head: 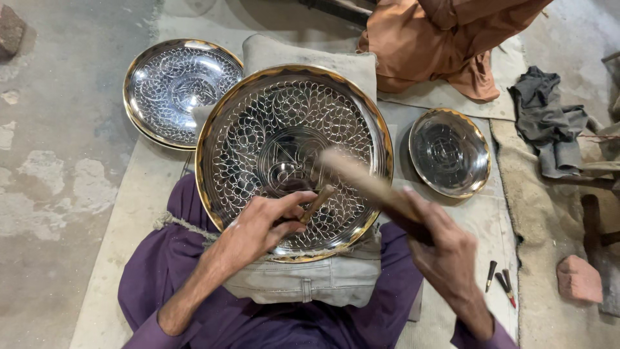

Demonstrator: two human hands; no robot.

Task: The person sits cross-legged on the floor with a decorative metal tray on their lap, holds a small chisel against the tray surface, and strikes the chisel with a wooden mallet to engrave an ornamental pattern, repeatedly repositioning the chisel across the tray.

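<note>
Large engraved tray (294,161), on a cloth pad (310,278) over the lap: pattern covers nearly all. Left hand (258,226) grips chisel (318,203) near centre; right hand (445,249) grips blurred mallet (361,178). Little appears left.

A large engraved tray (294,161) lay on a cushion (303,274) in the person's lap. The left hand (258,229) rested on the tray's near part, holding a chisel (318,203) against it; the right hand (442,249) was to the right, with a hammer (365,181) over the tray. Behind and left of the tray, a second tray (177,90) lay partly under its edge. A smaller bowl (450,152) sat to the right on a mat (481,216). Spare punches (500,284) lay on the mat near the right hand, a stone (579,278) further right.
</note>
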